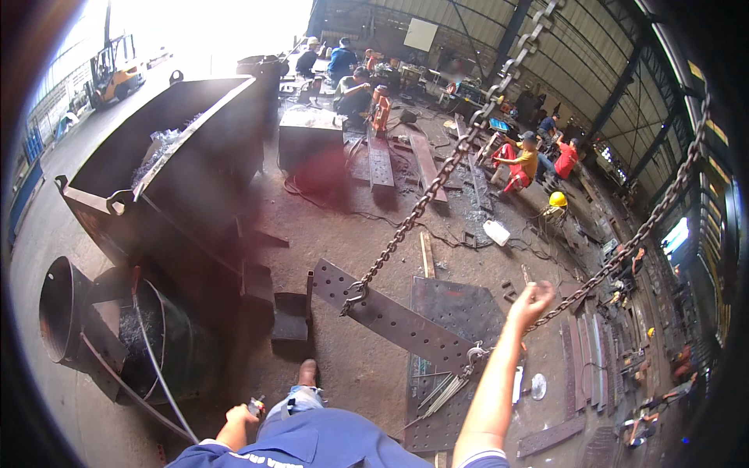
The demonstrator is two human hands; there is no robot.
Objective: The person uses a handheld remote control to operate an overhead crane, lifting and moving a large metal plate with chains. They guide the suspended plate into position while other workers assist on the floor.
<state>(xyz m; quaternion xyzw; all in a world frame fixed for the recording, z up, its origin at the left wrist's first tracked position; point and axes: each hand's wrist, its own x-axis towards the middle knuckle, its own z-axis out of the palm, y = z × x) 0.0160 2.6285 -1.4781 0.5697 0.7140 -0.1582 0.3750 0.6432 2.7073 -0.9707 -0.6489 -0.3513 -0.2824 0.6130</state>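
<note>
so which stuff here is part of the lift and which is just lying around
In use: right hand on right chain; left chain and hook on drilled plate; left hand holding small controller.
Lying about: bin, white jug, yellow helmet.

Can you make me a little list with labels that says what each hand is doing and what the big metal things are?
place: a metal workshop with an open side
right hand: raised, closed around the right chain
left hand: low by the leg, holding a small controller
hanging load: a long steel plate with holes, hooked to two chains
left chain: hooked to the plate's far end
nearby: a big dark metal bin, a metal drum
others: people sitting farther back
</note>
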